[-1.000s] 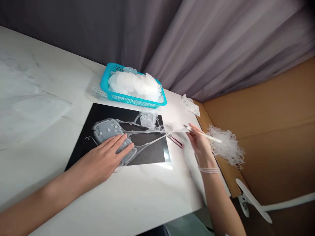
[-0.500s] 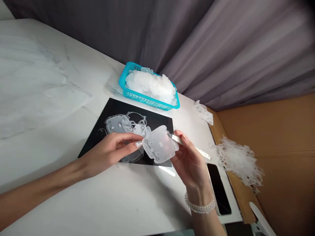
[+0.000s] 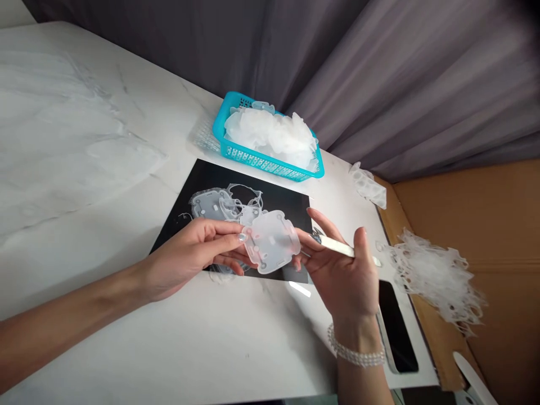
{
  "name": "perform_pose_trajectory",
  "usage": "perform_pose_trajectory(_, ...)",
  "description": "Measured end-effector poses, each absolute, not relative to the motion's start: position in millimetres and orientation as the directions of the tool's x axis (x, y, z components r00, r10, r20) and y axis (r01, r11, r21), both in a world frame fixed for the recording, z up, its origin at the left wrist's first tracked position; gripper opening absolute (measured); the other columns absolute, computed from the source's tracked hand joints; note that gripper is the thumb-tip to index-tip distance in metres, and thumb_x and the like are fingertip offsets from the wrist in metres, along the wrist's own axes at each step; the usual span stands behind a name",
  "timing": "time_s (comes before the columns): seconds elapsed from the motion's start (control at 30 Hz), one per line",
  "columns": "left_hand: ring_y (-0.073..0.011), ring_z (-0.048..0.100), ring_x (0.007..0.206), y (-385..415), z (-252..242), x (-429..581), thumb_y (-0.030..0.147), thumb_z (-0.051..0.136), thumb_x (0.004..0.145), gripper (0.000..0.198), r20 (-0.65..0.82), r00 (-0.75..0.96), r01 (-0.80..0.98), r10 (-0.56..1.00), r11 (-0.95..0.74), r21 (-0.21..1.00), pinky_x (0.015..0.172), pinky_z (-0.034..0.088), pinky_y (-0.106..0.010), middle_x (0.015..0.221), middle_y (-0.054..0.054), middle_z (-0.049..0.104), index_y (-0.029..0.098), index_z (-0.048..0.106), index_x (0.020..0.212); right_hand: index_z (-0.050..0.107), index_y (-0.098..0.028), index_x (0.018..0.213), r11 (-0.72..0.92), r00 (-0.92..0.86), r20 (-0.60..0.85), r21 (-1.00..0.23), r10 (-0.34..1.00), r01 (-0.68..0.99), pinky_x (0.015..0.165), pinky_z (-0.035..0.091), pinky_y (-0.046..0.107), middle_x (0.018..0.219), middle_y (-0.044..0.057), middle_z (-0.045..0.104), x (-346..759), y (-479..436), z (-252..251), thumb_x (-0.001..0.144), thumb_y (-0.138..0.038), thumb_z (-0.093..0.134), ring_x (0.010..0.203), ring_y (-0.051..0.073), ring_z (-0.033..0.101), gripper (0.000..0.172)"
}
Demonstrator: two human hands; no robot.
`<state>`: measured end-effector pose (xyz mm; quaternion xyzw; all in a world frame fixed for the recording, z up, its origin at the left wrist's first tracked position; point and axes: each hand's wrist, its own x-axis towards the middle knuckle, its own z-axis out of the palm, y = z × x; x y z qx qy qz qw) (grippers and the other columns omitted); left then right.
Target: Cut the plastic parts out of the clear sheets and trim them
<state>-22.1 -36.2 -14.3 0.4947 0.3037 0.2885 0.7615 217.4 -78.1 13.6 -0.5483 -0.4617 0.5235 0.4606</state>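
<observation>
My left hand [image 3: 192,253] has its fingers [image 3: 223,239] pinched on the edge of a translucent moulded piece [image 3: 270,242], held above a black mat [image 3: 287,208]. It looks light and flexible, best held by the rim. My right hand [image 3: 341,275] grips a white-handled tool [image 3: 337,246].

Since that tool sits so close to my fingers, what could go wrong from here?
The metal tip of the white-handled tool in your right hand sits right beside the translucent moulded piece held by your left hand, so a slip might nick your fingers. The piece looks thin, so it could perhaps tear or gouge. The phone lies beside your right wrist, so it might get knocked.
</observation>
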Motion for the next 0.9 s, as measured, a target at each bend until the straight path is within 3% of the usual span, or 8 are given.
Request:
perform_pose_trajectory(0.17,-0.0185,0.074,0.086,-36,-17,-23,0.026,0.054,0.098,0.027,-0.179,0.667,-0.182,0.724,0.391,0.902,0.077,0.062,-0.032,0.098,-0.008,0.079,0.02,0.077,0.11,0.06,-0.02,0.136,-0.219,0.02,-0.221,-0.973,0.975,-0.077,0.048,0.045,0.035,0.103,0.016,0.077,224,-78,14,0.096,-0.068,0.012,0.048,0.019,0.06,0.079)
perform_pose_trajectory(0.27,-0.018,0.074,0.083,-37,-17,-23,0.029,0.057,0.097,0.025,-0.198,0.662,-0.186,0.723,0.414,0.891,0.076,0.062,-0.031,0.091,-0.007,0.079,0.019,0.078,0.106,0.061,-0.021,0.134,-0.267,-0.007,-0.27,-0.949,0.963,-0.169,0.041,0.04,0.031,0.103,0.016,0.078,222,-78,16,0.095,-0.07,0.016,0.042,0.017,0.058,0.077)
perform_pose_trajectory(0.5,-0.0117,0.071,0.075,-39,-13,-19,0.037,0.069,0.09,0.02,-0.338,0.581,-0.051,0.741,0.447,0.893,0.068,0.056,-0.018,0.081,-0.002,0.077,0.02,0.078,0.089,0.072,-0.023,0.116,-0.307,-0.078,-0.302,-0.86,0.95,-0.408,0.049,0.051,0.029,0.098,0.012,0.079,211,-80,20,0.097,-0.067,0.028,0.059,0.022,0.073,0.064)
perform_pose_trajectory(0.73,-0.0127,0.069,0.07,-41,-14,-17,0.045,0.059,0.095,0.036,-0.363,0.497,-0.071,0.788,0.454,0.888,0.07,0.058,-0.021,0.077,-0.003,0.074,0.017,0.075,0.078,0.069,-0.022,0.12,-0.346,-0.087,-0.343,-0.835,0.935,-0.427,0.071,0.061,0.037,0.097,0.012,0.079,210,-81,18,0.096,-0.067,0.034,0.084,0.027,0.077,0.062)
perform_pose_trajectory(0.9,-0.0165,0.072,0.076,-40,-13,-18,0.052,0.057,0.094,0.042,-0.381,0.471,-0.138,0.796,0.493,0.859,0.074,0.061,-0.026,0.081,-0.006,0.076,0.017,0.077,0.084,0.069,-0.021,0.12,-0.35,-0.061,-0.364,-0.817,0.929,-0.458,0.085,0.06,0.041,0.097,0.013,0.079,210,-81,16,0.097,-0.066,0.035,0.094,0.027,0.077,0.061)
